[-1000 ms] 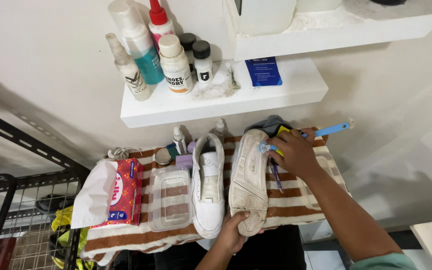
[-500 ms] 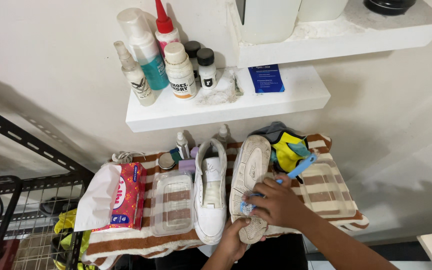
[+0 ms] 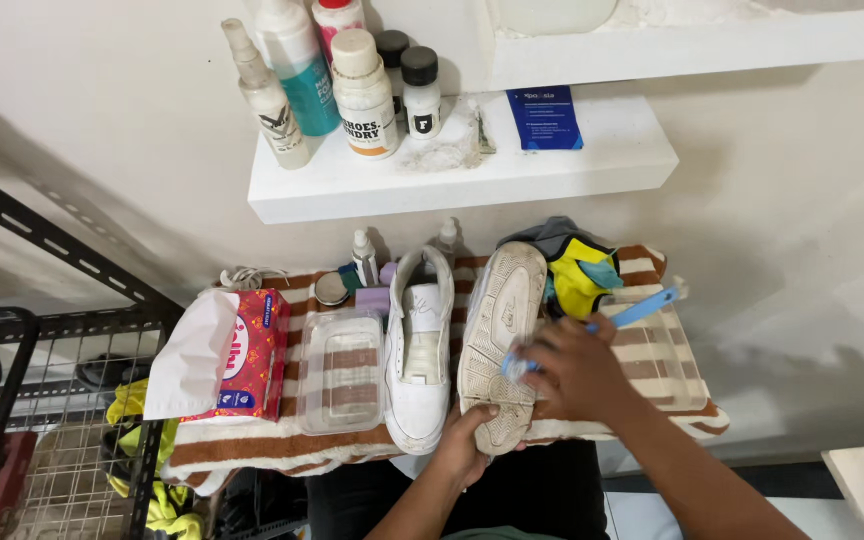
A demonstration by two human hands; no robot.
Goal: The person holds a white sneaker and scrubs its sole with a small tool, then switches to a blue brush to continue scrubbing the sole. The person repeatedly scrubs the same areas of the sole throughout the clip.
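Lying sole-up in the lower middle of the frame is the dirty white sneaker (image 3: pixel 497 335), tipped on its side on a brown-and-cream striped towel (image 3: pixel 282 450). The left hand (image 3: pixel 467 445) is gripping its near end from below, fingers wrapped around the toe or heel, can't tell which. The right hand (image 3: pixel 577 370) is clenching a blue-handled brush (image 3: pixel 632 312) and pressing its head end against the sole, with the handle sticking out toward the upper right. Just to the left, the matching white sneaker (image 3: pixel 418 350) is sitting upright, touching or nearly touching the first one. Left of that a clear plastic tub (image 3: pixel 342 372) is resting on the towel, and further left a red tissue pack (image 3: pixel 250 352) with a white sheet hanging out. Behind the sneakers some small bottles (image 3: pixel 363 258) are standing, and a yellow and blue cloth bundle (image 3: pixel 577 270) is piling up in the upper right of the towel. Another clear tray (image 3: pixel 674 365) is sitting under the right forearm. Up top, a white wall shelf (image 3: pixel 472 175) is holding cleaner bottles (image 3: pixel 364 85) and a blue packet (image 3: pixel 544 118). A black wire rack (image 3: pixel 52 400) is filling the lower left.
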